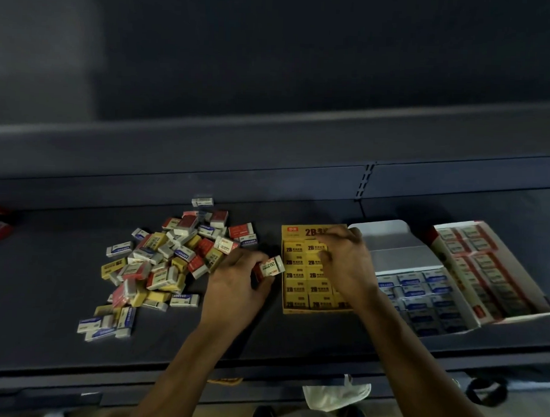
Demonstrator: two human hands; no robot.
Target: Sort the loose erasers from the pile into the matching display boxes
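**Beside the yellow 2B box (299, 290)**

Just left of it, the left hand (237, 278) gripped a red-and-white 2B eraser (272, 266). The right hand (346, 260) curled over its rows; whether it pinched anything could not be told. The loose pile (169, 260) lay farther left.

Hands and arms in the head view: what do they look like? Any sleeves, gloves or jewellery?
Both are bare. The left hand and right hand wear no gloves, and I see no rings. The left forearm and right forearm show no sleeve, watch or band up to the bottom edge of the frame.
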